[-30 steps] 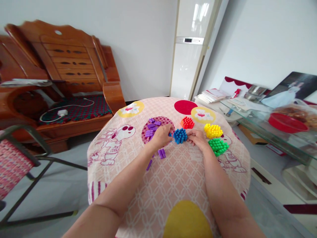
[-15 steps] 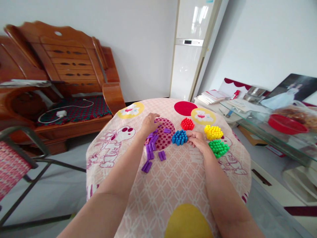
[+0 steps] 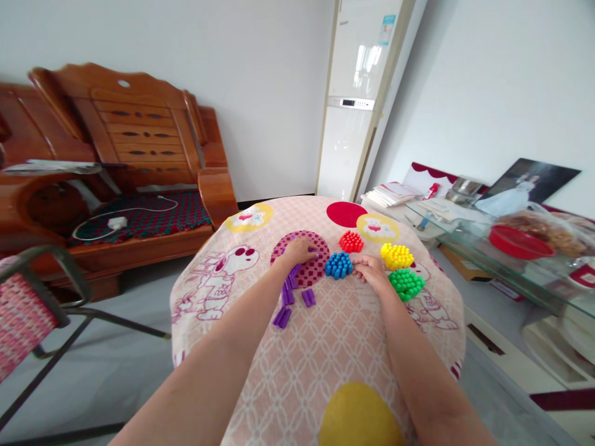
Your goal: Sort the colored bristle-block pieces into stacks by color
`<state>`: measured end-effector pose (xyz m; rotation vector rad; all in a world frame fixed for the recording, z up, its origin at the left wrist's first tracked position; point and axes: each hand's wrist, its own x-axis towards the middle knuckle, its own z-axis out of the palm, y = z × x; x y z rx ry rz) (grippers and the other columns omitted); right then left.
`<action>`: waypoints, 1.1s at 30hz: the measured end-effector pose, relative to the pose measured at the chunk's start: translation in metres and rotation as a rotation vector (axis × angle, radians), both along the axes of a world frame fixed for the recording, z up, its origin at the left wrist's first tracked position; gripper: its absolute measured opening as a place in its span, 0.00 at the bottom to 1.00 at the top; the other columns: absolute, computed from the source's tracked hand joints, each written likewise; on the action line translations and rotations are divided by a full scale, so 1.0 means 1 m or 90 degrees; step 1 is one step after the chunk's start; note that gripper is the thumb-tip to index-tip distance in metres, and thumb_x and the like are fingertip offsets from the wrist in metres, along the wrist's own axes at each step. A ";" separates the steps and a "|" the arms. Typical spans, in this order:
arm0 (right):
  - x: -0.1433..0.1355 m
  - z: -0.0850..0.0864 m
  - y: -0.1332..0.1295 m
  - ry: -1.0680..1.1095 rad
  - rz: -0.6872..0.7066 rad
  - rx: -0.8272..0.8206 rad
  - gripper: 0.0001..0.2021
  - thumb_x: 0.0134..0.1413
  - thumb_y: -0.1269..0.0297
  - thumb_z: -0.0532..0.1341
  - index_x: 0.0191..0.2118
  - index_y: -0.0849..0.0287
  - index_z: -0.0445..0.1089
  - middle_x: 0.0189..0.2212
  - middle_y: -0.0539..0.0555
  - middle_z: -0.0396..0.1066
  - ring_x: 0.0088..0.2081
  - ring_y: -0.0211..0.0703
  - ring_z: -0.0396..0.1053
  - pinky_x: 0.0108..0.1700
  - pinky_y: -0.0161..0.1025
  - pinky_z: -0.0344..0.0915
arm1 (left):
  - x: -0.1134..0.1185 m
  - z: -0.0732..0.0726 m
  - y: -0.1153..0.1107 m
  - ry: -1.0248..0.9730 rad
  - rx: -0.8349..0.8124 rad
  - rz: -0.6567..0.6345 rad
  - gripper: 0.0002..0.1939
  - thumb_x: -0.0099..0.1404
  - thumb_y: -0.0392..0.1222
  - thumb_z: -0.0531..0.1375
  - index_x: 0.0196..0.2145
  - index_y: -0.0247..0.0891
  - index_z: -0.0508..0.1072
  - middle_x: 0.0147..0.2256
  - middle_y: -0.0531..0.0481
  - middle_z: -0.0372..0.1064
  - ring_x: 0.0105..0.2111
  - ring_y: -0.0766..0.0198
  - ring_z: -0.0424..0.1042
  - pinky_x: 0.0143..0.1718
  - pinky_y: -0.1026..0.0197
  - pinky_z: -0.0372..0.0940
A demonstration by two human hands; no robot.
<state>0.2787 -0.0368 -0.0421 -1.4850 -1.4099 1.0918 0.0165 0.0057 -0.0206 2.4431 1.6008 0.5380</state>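
Note:
My left hand reaches over the purple pieces on the checked circle of the cloth. Its fingers stretch out, with the tips at a small purple piece; I cannot make out a firm grip. More purple ribbed pieces lie loose below the wrist, two of them apart from the rest. My right hand rests on the table with curled fingers beside the cluster of blue sticks; whatever may be inside them is hidden. Around it are clusters of red, yellow and green sticks.
A patterned cloth covers the round table. A wooden bench stands behind left, a metal-framed chair nearer. On the right, a glass shelf carries a red bowl. A tall white cabinet unit stands behind.
My left hand has moved right across the checked circle to the single purple piece. My right hand stays beside the blue sticks. The camera view has tilted up slightly.

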 end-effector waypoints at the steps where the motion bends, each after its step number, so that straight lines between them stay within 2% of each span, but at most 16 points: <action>1: -0.001 0.002 -0.004 0.007 -0.011 -0.001 0.08 0.40 0.74 0.57 0.30 0.60 0.70 0.18 0.48 0.72 0.18 0.35 0.67 0.18 0.28 0.59 | 0.000 0.001 -0.008 0.014 -0.002 0.002 0.11 0.61 0.45 0.63 0.39 0.43 0.82 0.39 0.48 0.79 0.40 0.58 0.74 0.45 0.61 0.65; 6: -0.002 0.012 -0.034 0.014 -0.037 0.005 0.07 0.41 0.73 0.58 0.30 0.60 0.69 0.18 0.48 0.72 0.18 0.34 0.66 0.20 0.29 0.63 | -0.009 0.000 -0.048 0.040 0.008 -0.001 0.11 0.62 0.43 0.61 0.39 0.42 0.82 0.40 0.48 0.78 0.42 0.57 0.74 0.45 0.60 0.65; 13: -0.010 0.013 -0.092 -0.023 -0.041 -0.007 0.07 0.44 0.72 0.58 0.33 0.60 0.70 0.20 0.49 0.72 0.19 0.35 0.68 0.18 0.28 0.61 | -0.016 -0.001 -0.094 -0.010 -0.010 -0.046 0.11 0.61 0.43 0.61 0.39 0.43 0.82 0.39 0.50 0.77 0.41 0.60 0.73 0.44 0.63 0.65; 19: -0.025 0.009 -0.133 0.004 0.005 -0.017 0.07 0.45 0.68 0.58 0.33 0.60 0.71 0.20 0.49 0.72 0.19 0.34 0.66 0.19 0.28 0.60 | -0.012 0.005 -0.122 -0.045 -0.057 -0.152 0.11 0.60 0.41 0.62 0.40 0.41 0.81 0.40 0.49 0.77 0.43 0.60 0.73 0.47 0.63 0.64; 22: -0.030 0.005 -0.145 0.021 -0.008 -0.005 0.09 0.44 0.65 0.59 0.32 0.60 0.72 0.21 0.50 0.73 0.21 0.35 0.67 0.21 0.29 0.60 | -0.010 0.010 -0.135 -0.053 -0.085 -0.203 0.11 0.58 0.39 0.63 0.40 0.41 0.81 0.40 0.50 0.77 0.42 0.60 0.73 0.47 0.62 0.64; 25: -0.031 0.000 -0.150 0.046 -0.029 0.019 0.11 0.41 0.62 0.59 0.33 0.60 0.72 0.22 0.51 0.73 0.22 0.36 0.68 0.22 0.30 0.61 | -0.012 0.020 -0.146 -0.112 -0.112 -0.246 0.13 0.56 0.37 0.64 0.40 0.42 0.81 0.44 0.50 0.77 0.46 0.59 0.73 0.51 0.60 0.64; 27: -0.030 -0.004 -0.152 0.073 -0.043 0.040 0.12 0.40 0.60 0.59 0.33 0.60 0.72 0.21 0.51 0.73 0.22 0.37 0.68 0.22 0.31 0.61 | -0.019 0.028 -0.153 -0.178 -0.077 -0.196 0.13 0.57 0.38 0.63 0.40 0.42 0.80 0.46 0.50 0.77 0.48 0.59 0.73 0.52 0.60 0.64; 30: -0.028 -0.009 -0.153 0.105 -0.053 0.063 0.14 0.40 0.58 0.60 0.33 0.60 0.72 0.21 0.51 0.73 0.22 0.38 0.68 0.22 0.32 0.61 | -0.034 0.034 -0.163 -0.251 0.007 0.015 0.11 0.60 0.39 0.59 0.39 0.39 0.80 0.41 0.49 0.78 0.41 0.60 0.75 0.46 0.61 0.66; 33: -0.027 -0.015 -0.152 0.116 -0.049 0.080 0.14 0.41 0.58 0.60 0.34 0.61 0.72 0.21 0.51 0.73 0.22 0.37 0.68 0.23 0.31 0.61 | -0.048 0.029 -0.176 -0.214 0.032 0.180 0.10 0.61 0.42 0.59 0.35 0.38 0.80 0.33 0.49 0.78 0.33 0.61 0.75 0.38 0.62 0.65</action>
